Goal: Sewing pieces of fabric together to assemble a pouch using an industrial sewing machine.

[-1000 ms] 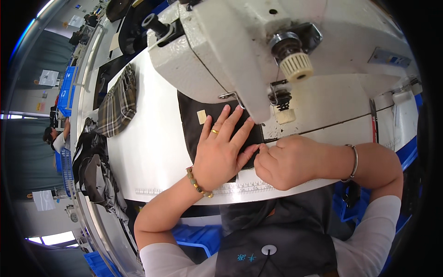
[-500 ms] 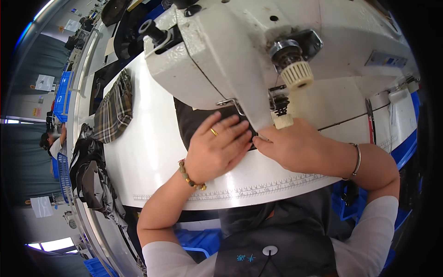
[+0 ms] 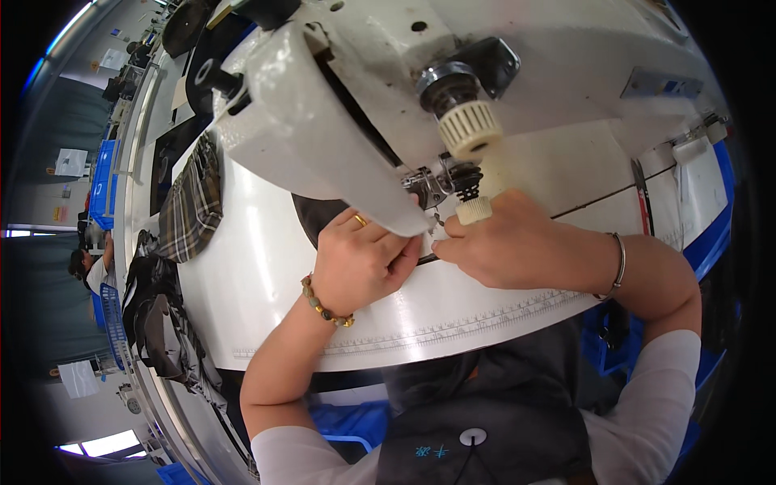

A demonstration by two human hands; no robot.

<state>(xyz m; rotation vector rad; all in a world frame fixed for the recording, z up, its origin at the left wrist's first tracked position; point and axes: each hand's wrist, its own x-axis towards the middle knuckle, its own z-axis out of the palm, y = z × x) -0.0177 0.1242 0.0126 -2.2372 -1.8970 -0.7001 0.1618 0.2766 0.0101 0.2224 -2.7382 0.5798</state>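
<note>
In front of me is a white sewing machine [image 3: 315, 121]; its end cover stands swung out from the body. A piece of dark fabric [image 3: 314, 214] lies under it, mostly covered. My left hand [image 3: 356, 255], with a ring and a beaded bracelet, rests over the fabric, its fingers curled and partly hidden behind the cover. My right hand [image 3: 505, 246], with a metal bangle, is closed in a pinch beside the needle area, just below a cream knob [image 3: 474, 212]. Whatever lies between the fingertips of either hand is too small or hidden to make out.
Plaid fabric [image 3: 192, 206] lies at the table's left edge, with dark garments [image 3: 158, 311] hanging beside it. A printed ruler scale [image 3: 436, 333] runs along the front edge. Scissors or tweezers [image 3: 642, 194] lie at right. Blue bins [image 3: 347, 422] stand below. Another person [image 3: 93, 263] is far left.
The machine's end cover has swung out toward the left and front. My left hand has drawn its spread fingers in and shifted slightly left. My right hand has moved a little left and up.
</note>
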